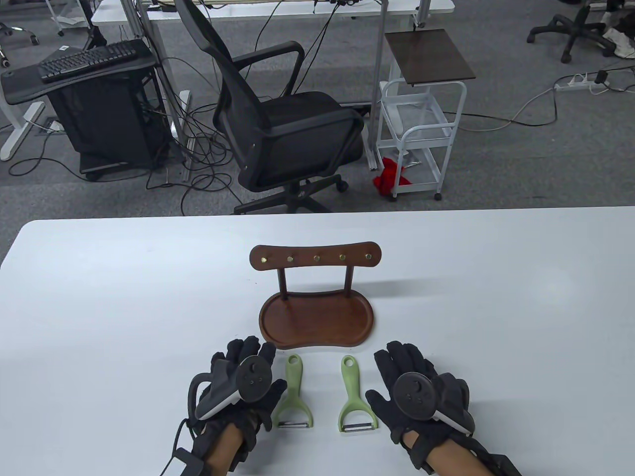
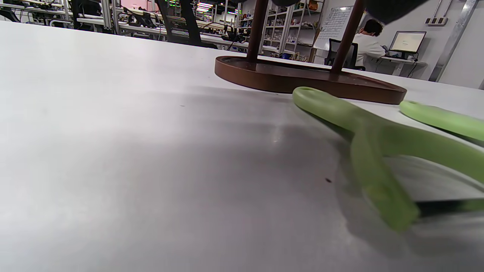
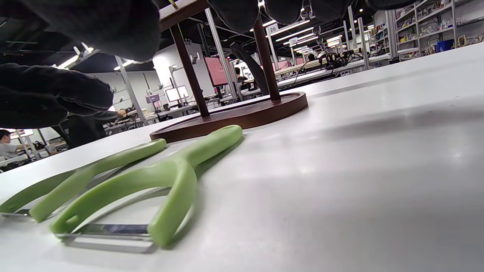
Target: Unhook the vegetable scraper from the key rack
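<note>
Scrapers (image 1: pixel 292 394) (image 1: pixel 355 396), two green ones, were laid flat on the white desk (image 1: pixel 99 307) just before the wooden key rack (image 1: pixel 316 297), off its hooks. The left hand (image 1: pixel 238 386) and right hand (image 1: pixel 421 391) were rested palm-down beside them, fingers spread, nothing being gripped; the left thumb was seen just beside the nearer scraper.

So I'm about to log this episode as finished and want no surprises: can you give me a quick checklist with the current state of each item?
1. Key rack hooks bare: ok.
2. Left scraper flat on table, off rack: ok.
3. Right scraper flat on table, off rack: ok.
4. Left hand holds nothing, beside left scraper: ok.
5. Right hand holds nothing: ok.
6. Left hand's fingers clear of the scraper: cannot tell.
</note>
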A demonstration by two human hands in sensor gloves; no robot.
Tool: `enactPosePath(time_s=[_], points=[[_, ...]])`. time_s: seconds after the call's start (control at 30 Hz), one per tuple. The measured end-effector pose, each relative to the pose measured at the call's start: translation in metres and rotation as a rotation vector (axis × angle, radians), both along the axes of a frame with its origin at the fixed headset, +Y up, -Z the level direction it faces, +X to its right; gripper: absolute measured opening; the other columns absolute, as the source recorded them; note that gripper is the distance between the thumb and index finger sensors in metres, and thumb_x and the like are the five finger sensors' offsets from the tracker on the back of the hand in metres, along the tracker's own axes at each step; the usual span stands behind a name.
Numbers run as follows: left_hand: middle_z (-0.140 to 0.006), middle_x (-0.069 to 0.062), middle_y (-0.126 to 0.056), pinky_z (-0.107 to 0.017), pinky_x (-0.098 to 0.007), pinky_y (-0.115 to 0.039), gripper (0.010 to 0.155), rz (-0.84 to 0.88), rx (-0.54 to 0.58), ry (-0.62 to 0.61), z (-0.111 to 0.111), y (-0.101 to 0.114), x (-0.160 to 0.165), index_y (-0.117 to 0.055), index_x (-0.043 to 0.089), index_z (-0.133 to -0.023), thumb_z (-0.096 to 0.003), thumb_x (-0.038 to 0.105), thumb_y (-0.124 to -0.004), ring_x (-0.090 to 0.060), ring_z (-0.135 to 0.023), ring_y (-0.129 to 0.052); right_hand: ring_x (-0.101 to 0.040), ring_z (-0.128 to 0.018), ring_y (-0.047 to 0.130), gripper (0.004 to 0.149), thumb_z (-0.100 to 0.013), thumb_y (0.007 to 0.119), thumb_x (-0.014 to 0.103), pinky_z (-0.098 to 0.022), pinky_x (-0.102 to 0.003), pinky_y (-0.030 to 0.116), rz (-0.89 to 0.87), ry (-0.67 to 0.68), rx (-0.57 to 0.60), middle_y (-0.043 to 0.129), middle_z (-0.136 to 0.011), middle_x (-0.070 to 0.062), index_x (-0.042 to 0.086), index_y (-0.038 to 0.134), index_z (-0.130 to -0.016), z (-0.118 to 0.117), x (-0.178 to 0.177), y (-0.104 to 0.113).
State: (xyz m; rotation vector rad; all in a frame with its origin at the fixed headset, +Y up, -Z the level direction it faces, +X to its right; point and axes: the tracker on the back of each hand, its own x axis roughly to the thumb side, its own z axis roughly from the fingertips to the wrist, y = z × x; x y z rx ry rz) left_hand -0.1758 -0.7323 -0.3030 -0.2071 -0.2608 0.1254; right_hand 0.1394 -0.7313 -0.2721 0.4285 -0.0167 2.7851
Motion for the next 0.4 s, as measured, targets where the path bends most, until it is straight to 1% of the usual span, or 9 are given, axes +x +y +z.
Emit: enactPosePath(time_s=[0.4], points=[[-0.116,-0.017,-0.019,-0.070,-0.076,-0.024,0.076,-0.007,-0.022,0.000,0.0032,-0.0025,0.0003,-0.029,0.022,-0.113,-0.0535,0.053,-0.065,-0.054,-0.108,-0.021,-0.052,-0.096,0.042,0.073,-0.046,0.074,0.052,-0.062,-0.070,0.047,-0.013,0.018,-0.009,0.039,-0.111,-0.021,0.012,0.049,-0.102,0.0060,-0.0023,0.0019]])
